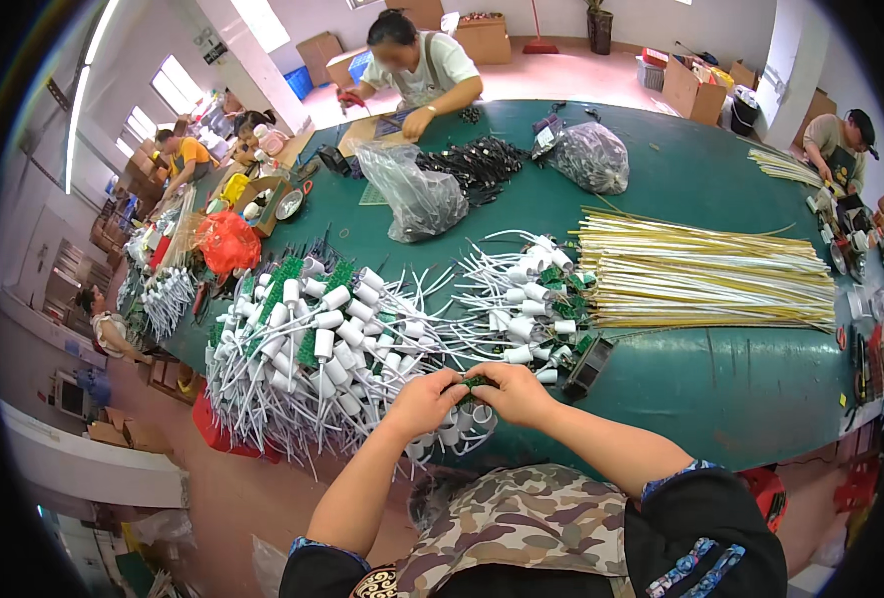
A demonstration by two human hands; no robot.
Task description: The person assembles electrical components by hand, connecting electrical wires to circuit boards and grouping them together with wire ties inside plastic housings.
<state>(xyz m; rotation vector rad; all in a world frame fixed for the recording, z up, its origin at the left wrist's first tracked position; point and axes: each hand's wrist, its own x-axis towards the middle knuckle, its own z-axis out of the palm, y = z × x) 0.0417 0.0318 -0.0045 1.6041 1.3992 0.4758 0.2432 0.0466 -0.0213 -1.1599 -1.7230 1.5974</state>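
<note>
Near the table's front edge, my left hand (426, 402) and my right hand (515, 393) meet at a small green circuit board (475, 383). Fingers and thumbs of both pinch it from either side, hiding part of it. White cylinders (451, 435) with white wires hang just below my hands; whether they join this board I cannot tell. To the left lies a big heap of white cylinders (336, 298) with white wires and green boards. A smaller heap of the same parts (533, 292) sits beyond my right hand, beside a small black box (589, 367).
Long yellow and white strips (706, 274) lie at right on the green table (701, 384). Across it, a person (422, 75) works near black parts (477, 169) and grey plastic bags (412, 199). A red bag (228, 242) is at left; another person (841, 149) sits far right.
</note>
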